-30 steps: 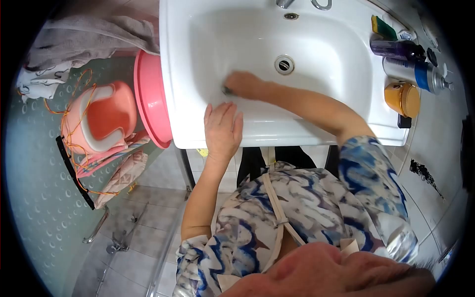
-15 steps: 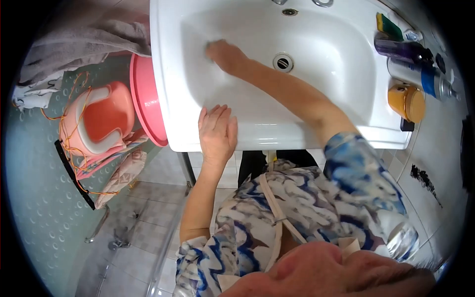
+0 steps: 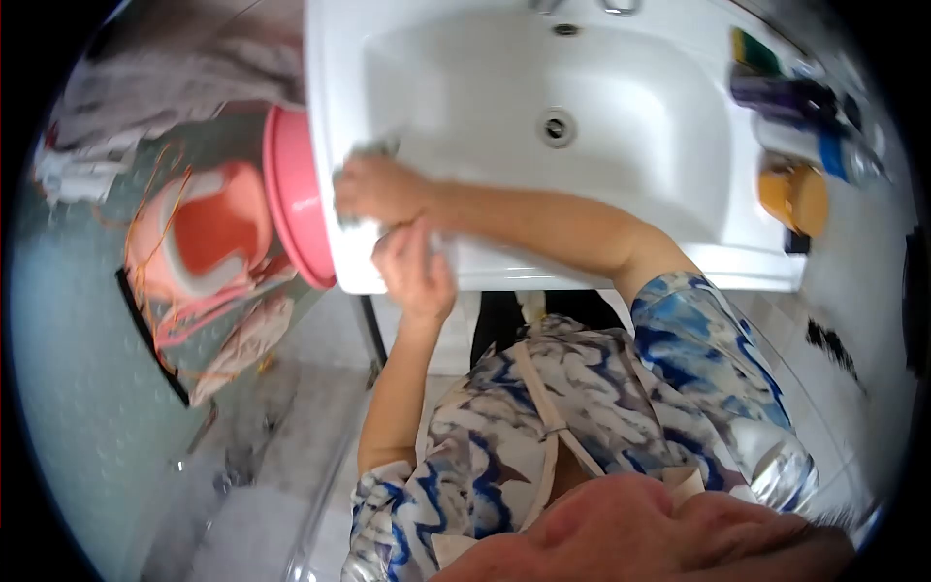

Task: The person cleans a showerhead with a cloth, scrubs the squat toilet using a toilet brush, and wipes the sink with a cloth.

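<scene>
My right hand (image 3: pixel 383 189) is closed and pressed down on the left rim of the white sink (image 3: pixel 504 257). A greyish-green scrubbing pad or cloth (image 3: pixel 387 147) sticks out from under its fingers; blur hides exactly which. Just below it, my left hand (image 3: pixel 417 270) is above the sink's front left corner with fingers loosely bent and apart, holding nothing. Its fingertips come close to the right wrist; I cannot tell whether they touch. The drain (image 3: pixel 556 127) lies in the middle of the basin.
A pink basin (image 3: pixel 299 204) stands against the sink's left side, with a pink-and-white child's potty seat (image 3: pixel 208 228) beyond it. Along the right rim are a green-and-yellow sponge (image 3: pixel 754 50), a dark purple bottle (image 3: pixel 781 95), a spray can (image 3: pixel 805 144) and an orange jar (image 3: pixel 793 197).
My right hand has moved from inside the basin leftward and toward me onto the rim. My left hand has lifted from lying flat on the front edge, its fingers now bent.
</scene>
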`<state>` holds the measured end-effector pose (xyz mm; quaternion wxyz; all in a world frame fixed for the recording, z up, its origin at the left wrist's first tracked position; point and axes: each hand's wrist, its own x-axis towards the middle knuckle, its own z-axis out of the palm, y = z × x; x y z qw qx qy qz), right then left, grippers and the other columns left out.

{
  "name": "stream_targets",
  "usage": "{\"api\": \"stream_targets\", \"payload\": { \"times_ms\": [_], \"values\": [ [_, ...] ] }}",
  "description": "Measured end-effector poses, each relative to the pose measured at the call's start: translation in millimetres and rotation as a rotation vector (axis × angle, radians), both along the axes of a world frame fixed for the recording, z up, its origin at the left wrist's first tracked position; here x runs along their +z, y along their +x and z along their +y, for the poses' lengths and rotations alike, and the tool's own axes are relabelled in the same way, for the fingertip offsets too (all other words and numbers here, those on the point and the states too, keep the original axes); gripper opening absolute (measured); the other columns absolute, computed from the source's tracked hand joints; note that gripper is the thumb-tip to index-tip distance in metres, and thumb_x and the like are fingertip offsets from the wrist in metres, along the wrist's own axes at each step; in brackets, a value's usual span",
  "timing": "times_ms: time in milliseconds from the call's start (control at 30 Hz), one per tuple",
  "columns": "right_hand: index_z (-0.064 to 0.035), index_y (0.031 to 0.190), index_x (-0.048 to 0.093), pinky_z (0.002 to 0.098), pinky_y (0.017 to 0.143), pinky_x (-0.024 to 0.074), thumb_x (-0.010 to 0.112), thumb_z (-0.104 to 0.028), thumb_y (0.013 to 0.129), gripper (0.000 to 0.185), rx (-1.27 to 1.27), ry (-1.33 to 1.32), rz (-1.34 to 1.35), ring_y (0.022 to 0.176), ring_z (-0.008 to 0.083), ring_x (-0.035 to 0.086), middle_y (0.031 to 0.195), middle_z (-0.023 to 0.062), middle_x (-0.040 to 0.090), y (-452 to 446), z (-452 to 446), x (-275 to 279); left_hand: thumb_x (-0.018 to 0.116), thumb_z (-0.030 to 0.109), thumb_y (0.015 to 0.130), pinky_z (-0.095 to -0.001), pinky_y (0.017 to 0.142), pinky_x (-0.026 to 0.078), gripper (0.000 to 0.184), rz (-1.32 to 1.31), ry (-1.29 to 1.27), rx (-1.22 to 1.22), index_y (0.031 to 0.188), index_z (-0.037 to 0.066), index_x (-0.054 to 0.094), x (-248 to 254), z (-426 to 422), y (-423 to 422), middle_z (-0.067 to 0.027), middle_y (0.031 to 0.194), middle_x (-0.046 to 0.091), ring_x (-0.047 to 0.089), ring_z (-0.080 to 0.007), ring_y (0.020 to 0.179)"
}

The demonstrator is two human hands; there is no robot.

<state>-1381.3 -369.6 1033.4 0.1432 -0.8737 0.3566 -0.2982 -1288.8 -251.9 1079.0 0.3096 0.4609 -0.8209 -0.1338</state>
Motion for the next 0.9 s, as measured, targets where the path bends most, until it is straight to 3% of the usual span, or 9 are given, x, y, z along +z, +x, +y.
{"api": "stream_targets", "payload": {
  "times_ms": [100, 167, 233, 333, 433, 533, 633, 767, 900],
  "values": [
    [-0.0109, 0.082, 0.061, 0.0351, 0.079, 0.0448, 0.061, -0.009, 0.068, 0.014, 0.127, 0.207, -0.354, 0.091, 0.0239, 0.052, 0.09, 0.0058, 0.056, -48, 52, -3, 0.054, 0.01, 0.082, -0.0413, 0.088, 0.04, 0.037, 0.153, -0.04, -0.072, 0.116, -0.004, 0.052, 18, 6, -15, -0.0211, 0.109, 0.05, 0.049, -0.0355, 0.101],
    [-0.0095, 0.086, 0.061, 0.0348, 0.08, 0.0452, 0.062, -0.007, 0.068, 0.018, -0.073, 0.261, 0.04, 0.092, 0.0247, 0.052, 0.091, 0.0065, 0.055, -98, 62, -16, 0.055, 0.009, 0.082, -0.0409, 0.089, 0.04, 0.037, 0.099, 0.048, -0.159, 0.116, -0.003, 0.052, 40, 3, -37, -0.0212, 0.11, 0.051, 0.049, -0.0355, 0.101],
    [-0.0094, 0.083, 0.061, 0.0375, 0.085, 0.0437, 0.06, -0.008, 0.071, 0.012, -0.322, 0.36, 0.103, 0.093, 0.0269, 0.054, 0.093, 0.0088, 0.055, -150, 76, -9, 0.056, 0.008, 0.081, -0.0405, 0.089, 0.04, 0.036, 0.056, 0.115, -0.243, 0.116, -0.002, 0.052, 41, -5, -62, -0.0214, 0.11, 0.051, 0.05, -0.0355, 0.102],
    [-0.0095, 0.083, 0.061, 0.0373, 0.084, 0.0448, 0.059, -0.007, 0.071, 0.012, -0.5, 0.261, 0.205, 0.094, 0.0282, 0.053, 0.094, 0.0091, 0.056, -199, 77, -22, 0.059, 0.016, 0.081, -0.0421, 0.089, 0.04, 0.036, 0.066, 0.395, -0.341, 0.114, 0.003, 0.054, 20, -11, -104, -0.0194, 0.116, 0.051, 0.05, -0.0353, 0.105],
    [-0.0088, 0.084, 0.061, 0.0313, 0.084, 0.0463, 0.058, -0.005, 0.072, 0.013, -0.543, -0.097, 0.515, 0.097, 0.0238, 0.054, 0.102, 0.0079, 0.057, -290, 61, -76, 0.057, 0.016, 0.082, -0.0418, 0.09, 0.04, 0.034, 0.008, 0.656, -0.434, 0.113, 0.002, 0.054, 11, -5, -138, -0.0196, 0.117, 0.051, 0.05, -0.0356, 0.106],
    [-0.0083, 0.087, 0.063, 0.0319, 0.08, 0.0485, 0.056, -0.007, 0.076, 0.013, -0.586, 0.286, 0.728, 0.096, 0.0239, 0.057, 0.099, 0.0074, 0.06, -348, 113, -65, 0.055, 0.02, 0.084, -0.0416, 0.087, 0.042, 0.032, -0.105, 0.612, -0.504, 0.111, 0.003, 0.056, 5, 1, -150, -0.0166, 0.11, 0.056, 0.053, -0.0341, 0.102],
    [-0.006, 0.085, 0.064, 0.0354, 0.077, 0.0507, 0.055, -0.004, 0.076, 0.013, -0.54, 0.731, 0.823, 0.086, 0.0291, 0.062, 0.093, 0.0122, 0.063, -339, 170, -50, 0.055, 0.022, 0.084, -0.0408, 0.08, 0.045, 0.03, -0.176, 0.637, -0.538, 0.107, 0.003, 0.058, 3, 9, -148, -0.0158, 0.101, 0.059, 0.057, -0.033, 0.093],
    [-0.002, 0.084, 0.065, 0.0391, 0.073, 0.0506, 0.059, -0.003, 0.07, 0.015, -0.451, 0.744, 0.786, 0.08, 0.0304, 0.063, 0.083, 0.0179, 0.064, -272, 194, -39, 0.054, 0.023, 0.085, -0.0394, 0.073, 0.046, 0.029, -0.294, 0.672, -0.524, 0.104, 0.001, 0.06, 5, 9, -144, -0.0161, 0.094, 0.06, 0.06, -0.0313, 0.081],
    [-0.0034, 0.076, 0.064, 0.0411, 0.07, 0.0493, 0.061, -0.004, 0.069, 0.007, -0.228, 0.747, 0.433, 0.08, 0.032, 0.062, 0.085, 0.018, 0.063, -201, 134, -45, 0.053, 0.023, 0.085, -0.0389, 0.072, 0.046, 0.03, -0.301, 0.69, -0.462, 0.104, 0.001, 0.06, 4, 5, -132, -0.0161, 0.093, 0.06, 0.06, -0.0309, 0.079]
  ]
}}
